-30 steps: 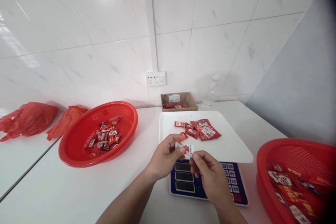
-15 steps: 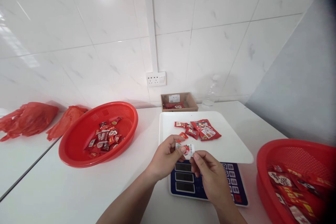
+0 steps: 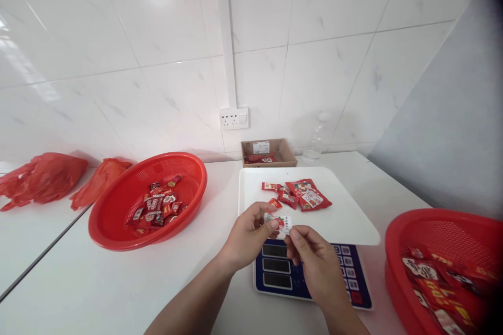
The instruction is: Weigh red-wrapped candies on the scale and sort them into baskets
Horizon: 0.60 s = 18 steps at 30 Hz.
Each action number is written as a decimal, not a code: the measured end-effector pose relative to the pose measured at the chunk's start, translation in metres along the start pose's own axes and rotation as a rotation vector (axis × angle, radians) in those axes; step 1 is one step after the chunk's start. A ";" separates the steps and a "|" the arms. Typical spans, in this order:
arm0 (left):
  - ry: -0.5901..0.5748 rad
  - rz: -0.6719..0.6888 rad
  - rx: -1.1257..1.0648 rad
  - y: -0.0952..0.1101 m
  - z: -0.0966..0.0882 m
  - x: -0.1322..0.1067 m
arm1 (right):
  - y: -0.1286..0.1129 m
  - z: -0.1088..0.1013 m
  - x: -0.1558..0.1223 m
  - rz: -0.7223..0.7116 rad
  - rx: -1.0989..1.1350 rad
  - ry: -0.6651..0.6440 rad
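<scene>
My left hand [image 3: 251,233] and my right hand [image 3: 312,259] pinch a small white candy packet [image 3: 282,223] between them, one at each end. Red strawberry artwork and dark characters show on its wrapper. Both hands hover over the front of a digital scale [image 3: 277,280], partly covering its blue keypad. On the scale's white pan [image 3: 341,222], just beyond my fingers, lie several small red-wrapped candies [image 3: 287,198] and a larger red printed pouch [image 3: 309,194].
A red basket [image 3: 118,243] of wrapped candies stands left, another red basket [image 3: 396,267] right. Behind the scale are a cardboard box [image 3: 288,156] with red packets and a clear plastic bottle [image 3: 314,141]. Red plastic bags [image 3: 47,175] lie far left, near the tiled wall [image 3: 176,99].
The white packet is tilted slightly differently between my fingers. Both hands stay in nearly the same place, and everything else is unchanged.
</scene>
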<state>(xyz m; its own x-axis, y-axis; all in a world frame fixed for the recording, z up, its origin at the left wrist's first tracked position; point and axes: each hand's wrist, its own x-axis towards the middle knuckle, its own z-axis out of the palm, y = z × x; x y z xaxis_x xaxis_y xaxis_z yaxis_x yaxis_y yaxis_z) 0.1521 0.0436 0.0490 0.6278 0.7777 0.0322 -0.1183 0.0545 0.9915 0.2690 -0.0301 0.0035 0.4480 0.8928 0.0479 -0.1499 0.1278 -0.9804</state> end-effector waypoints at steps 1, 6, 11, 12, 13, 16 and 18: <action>0.002 -0.001 0.002 0.000 0.000 0.000 | 0.000 0.000 0.000 0.002 0.002 -0.001; -0.005 0.000 -0.009 0.000 -0.001 0.000 | -0.001 0.001 0.001 0.011 0.010 -0.006; -0.009 0.000 -0.021 -0.001 -0.001 0.000 | 0.000 0.001 0.001 0.023 0.030 -0.008; -0.009 -0.001 -0.021 -0.001 -0.001 0.000 | 0.000 0.001 0.001 0.024 0.031 -0.006; -0.011 0.000 -0.023 -0.001 -0.001 0.000 | 0.000 0.001 0.001 0.024 0.033 -0.004; -0.014 0.000 -0.029 -0.002 -0.001 0.001 | 0.000 0.001 0.001 0.028 0.039 -0.008; -0.010 -0.004 -0.030 -0.001 -0.001 0.001 | 0.001 0.001 0.001 0.031 0.042 -0.011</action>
<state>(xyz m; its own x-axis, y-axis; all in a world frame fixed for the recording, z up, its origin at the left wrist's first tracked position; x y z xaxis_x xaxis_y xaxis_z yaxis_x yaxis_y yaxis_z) 0.1522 0.0446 0.0477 0.6357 0.7713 0.0295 -0.1387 0.0766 0.9874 0.2688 -0.0291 0.0031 0.4328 0.9013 0.0201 -0.2005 0.1180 -0.9726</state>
